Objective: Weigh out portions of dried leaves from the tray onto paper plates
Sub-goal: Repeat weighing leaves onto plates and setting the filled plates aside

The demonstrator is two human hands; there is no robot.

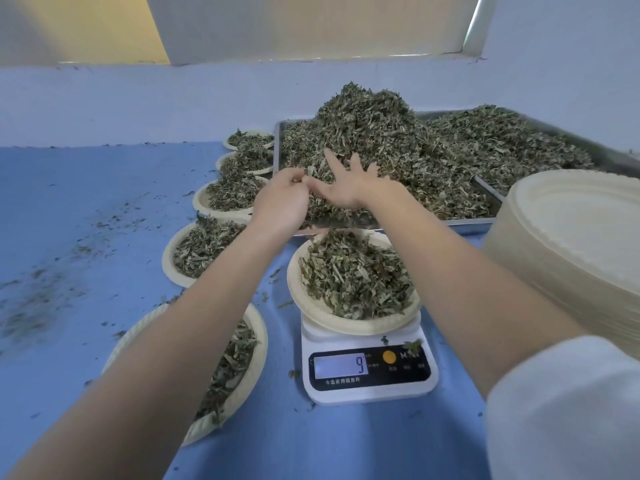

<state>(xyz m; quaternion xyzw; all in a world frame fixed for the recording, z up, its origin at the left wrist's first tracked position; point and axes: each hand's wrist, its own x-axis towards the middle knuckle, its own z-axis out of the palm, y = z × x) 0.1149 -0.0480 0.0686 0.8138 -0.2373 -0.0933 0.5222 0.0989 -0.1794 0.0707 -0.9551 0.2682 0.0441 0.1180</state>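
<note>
Both arms reach forward over the scale to the metal tray heaped with dried leaves. The left hand curls its fingers, pinching a few leaves. The right hand spreads its fingers wide on the heap. A filled paper plate sits on the scale.

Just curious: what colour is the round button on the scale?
Orange-yellow button, on the white scale's dark panel; head view.

The left forearm hides much of the nearest paper plate left of the scale, whose display shows one blurred digit beside small unreadable labels.
</note>
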